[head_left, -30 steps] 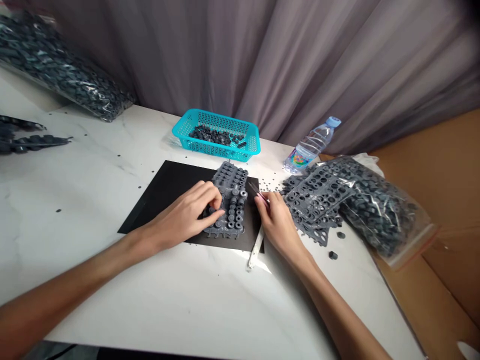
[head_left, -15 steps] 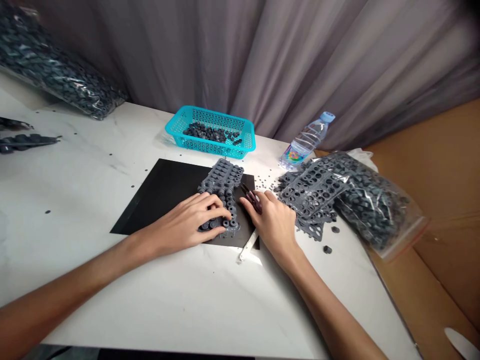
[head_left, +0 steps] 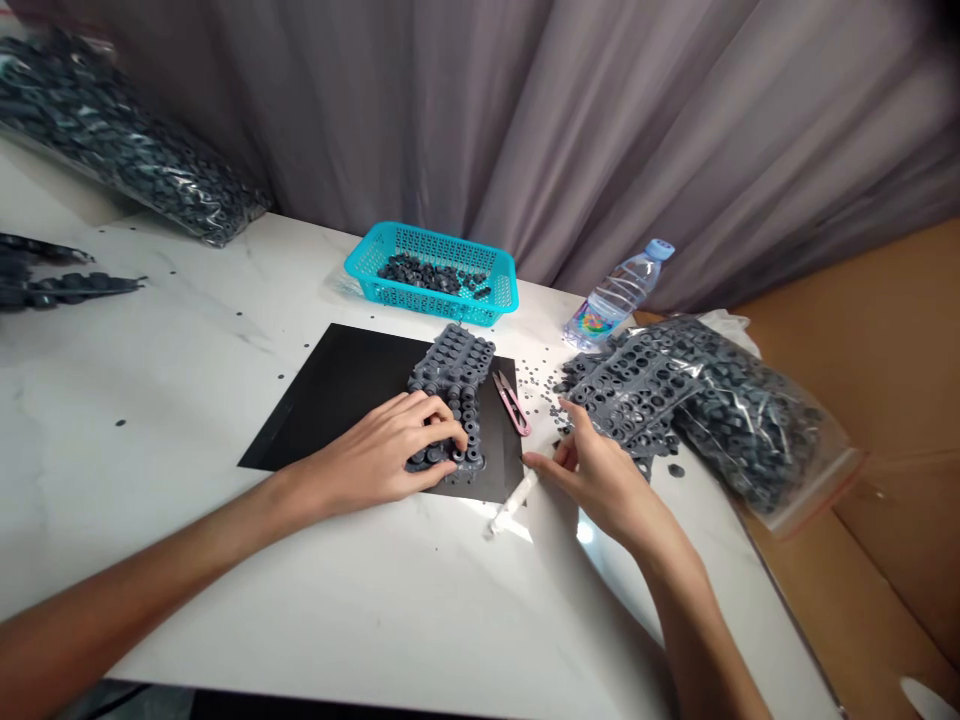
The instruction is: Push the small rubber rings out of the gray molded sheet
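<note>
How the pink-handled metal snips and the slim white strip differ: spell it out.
The snips carry two pointed dark blades and pink handles; the strip is a single white piece. The snips lie mostly on the rectangular black mat; the strip crosses its corner onto the white tabletop. Both are slender.

The white bench (head_left: 360, 610) is evenly lit, while the grey curtain (head_left: 360, 120) is left dimmer. A sharp glare is reflected near the right hand (head_left: 604, 480), and a soft shadow is cast beside the forearm (head_left: 694, 610). Highlights are scattered over the left plastic bag (head_left: 135, 150). The edges are visibly stretched; the upper right corner is darkened.
</note>
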Demonstrator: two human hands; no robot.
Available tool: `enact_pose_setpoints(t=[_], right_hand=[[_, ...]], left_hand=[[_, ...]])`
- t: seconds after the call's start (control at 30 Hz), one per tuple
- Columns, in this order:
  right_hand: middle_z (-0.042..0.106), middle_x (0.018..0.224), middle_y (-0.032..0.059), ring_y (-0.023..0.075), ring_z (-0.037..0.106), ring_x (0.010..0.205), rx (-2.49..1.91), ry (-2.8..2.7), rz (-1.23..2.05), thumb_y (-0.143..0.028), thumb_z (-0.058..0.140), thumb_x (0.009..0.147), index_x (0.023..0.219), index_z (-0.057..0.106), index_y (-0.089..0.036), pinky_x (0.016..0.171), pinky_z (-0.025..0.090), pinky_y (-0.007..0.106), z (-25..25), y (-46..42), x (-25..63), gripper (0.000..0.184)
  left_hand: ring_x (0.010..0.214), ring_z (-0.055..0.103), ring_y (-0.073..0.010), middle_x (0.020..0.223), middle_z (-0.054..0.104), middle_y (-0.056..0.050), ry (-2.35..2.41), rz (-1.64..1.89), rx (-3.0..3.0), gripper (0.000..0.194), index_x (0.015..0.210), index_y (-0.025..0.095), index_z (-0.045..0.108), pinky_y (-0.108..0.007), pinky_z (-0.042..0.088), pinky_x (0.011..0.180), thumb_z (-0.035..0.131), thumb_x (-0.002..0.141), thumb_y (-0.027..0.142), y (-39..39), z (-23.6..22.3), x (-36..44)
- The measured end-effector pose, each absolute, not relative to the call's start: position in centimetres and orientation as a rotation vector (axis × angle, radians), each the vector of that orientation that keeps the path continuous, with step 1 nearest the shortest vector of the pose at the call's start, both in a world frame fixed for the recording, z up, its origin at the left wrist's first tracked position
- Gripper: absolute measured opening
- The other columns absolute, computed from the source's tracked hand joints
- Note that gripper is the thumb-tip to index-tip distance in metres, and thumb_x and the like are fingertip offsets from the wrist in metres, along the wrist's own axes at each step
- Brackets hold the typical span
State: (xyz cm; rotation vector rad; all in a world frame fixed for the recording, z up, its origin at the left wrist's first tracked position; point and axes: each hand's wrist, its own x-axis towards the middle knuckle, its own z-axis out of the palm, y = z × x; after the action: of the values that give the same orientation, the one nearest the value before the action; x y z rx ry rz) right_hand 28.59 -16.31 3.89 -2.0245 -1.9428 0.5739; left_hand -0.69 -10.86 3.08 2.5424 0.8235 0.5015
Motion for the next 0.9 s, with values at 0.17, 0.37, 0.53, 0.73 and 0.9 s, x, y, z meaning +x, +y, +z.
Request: enact_pose_setpoints(t=[0.17,0.37,0.53,0.73,0.9], right_hand=[[0.068,0.072,-0.0025,0.0196,0.063,0.064,-1.977,-2.036,0.757,-0.035,0.059,0.090,0.152,0.040,-0.020,0.061,0.042,0.030,5.0,-16.8,28.9,0.067],[0.063,0.072,-0.0042,0.0169,0.058,0.062,-1.853,-2.084,0.684,-0.020,0.052,0.089,0.146,0.048,-0.030,0.061,0.042,0.028,5.3,-17.0,28.4,0.058],[0.066,0.092,0.0044,0.0178,0.060,0.071,-1.695,-2.035,0.619,-0.029,0.045,0.102,0.119,0.066,-0.029,0.065,0.048,0.030,5.8,-16.8,28.1,0.027],[0.063,0.104,0.0076,0.0211,0.063,0.091,-1.448,-2.123,0.529,-0.026,0.041,0.104,0.122,0.065,-0.028,0.082,0.051,0.035,6.5,-16.8,27.9,0.029],[0.060,0.100,0.0056,0.0203,0.059,0.086,-1.402,-2.137,0.373,-0.036,0.060,0.099,0.104,0.059,-0.027,0.081,0.048,0.035,5.3,-16.6,26.6,0.011]], left_hand=[[0.105,0.058,-0.0207,0.115,0.063,0.000,0.877,0.477,2.472,0.014,0.107,0.029,0.065,-0.040,0.039,0.103,0.061,0.096,0.035,-10.9,3.1,-0.6],[0.107,0.057,-0.0215,0.114,0.062,-0.001,0.901,0.467,2.426,0.015,0.107,0.028,0.065,-0.041,0.039,0.104,0.060,0.095,0.036,-11.1,3.3,-0.4],[0.108,0.057,-0.0219,0.113,0.062,-0.001,0.884,0.486,2.452,0.019,0.111,0.029,0.067,-0.042,0.037,0.108,0.060,0.095,0.036,-11.1,2.9,-0.4],[0.107,0.057,-0.0213,0.112,0.062,-0.001,0.890,0.507,2.506,0.020,0.114,0.029,0.067,-0.040,0.039,0.103,0.060,0.096,0.034,-11.3,2.6,-0.3],[0.106,0.057,-0.0210,0.111,0.063,-0.001,0.867,0.535,2.553,0.019,0.113,0.027,0.067,-0.039,0.040,0.100,0.059,0.098,0.035,-11.4,2.6,-0.2]])
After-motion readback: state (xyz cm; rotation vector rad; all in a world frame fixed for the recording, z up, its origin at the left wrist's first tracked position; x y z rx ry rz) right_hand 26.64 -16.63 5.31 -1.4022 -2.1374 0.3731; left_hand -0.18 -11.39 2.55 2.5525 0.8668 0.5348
